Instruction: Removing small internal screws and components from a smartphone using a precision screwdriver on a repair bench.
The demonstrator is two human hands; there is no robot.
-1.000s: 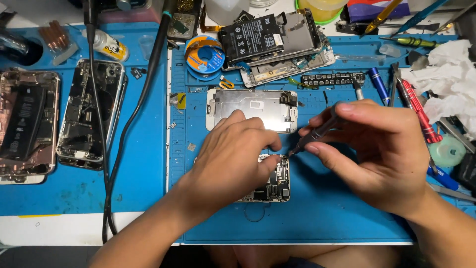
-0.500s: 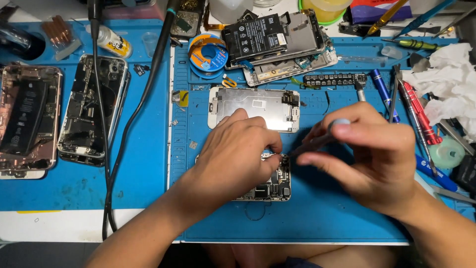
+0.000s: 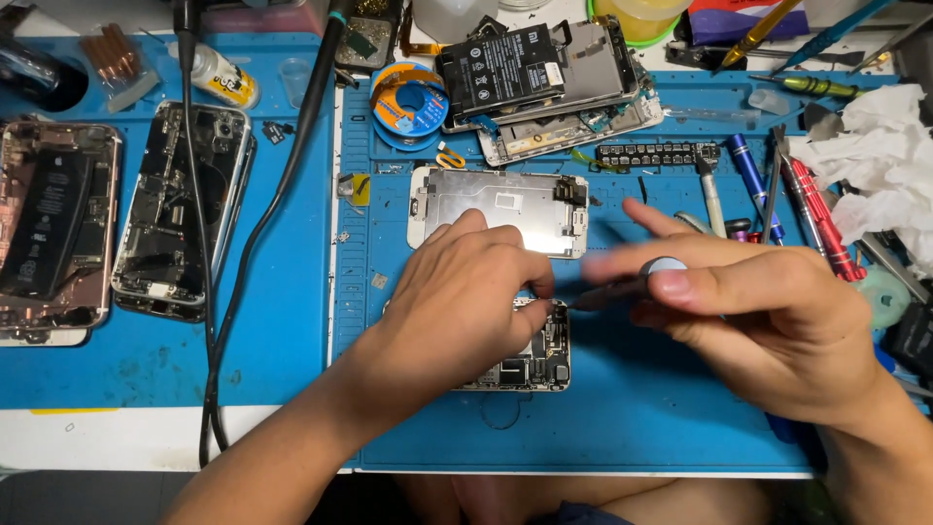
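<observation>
Opened phone (image 3: 533, 362), circuit boards exposed, lies near the blue mat's (image 3: 641, 428) front edge, mostly under the left hand (image 3: 457, 301), which presses on it with fingers curled. Right hand (image 3: 758, 316) pinches a screwdriver (image 3: 622, 287), tip at the phone. Silver screen plate (image 3: 505, 209) lies just behind. Desk cluttered.

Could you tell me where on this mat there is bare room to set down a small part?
Bare blue mat lies below the right hand, and between the opened dark phone and the left hand. The top edge, around the battery and tools, is crowded.
</observation>
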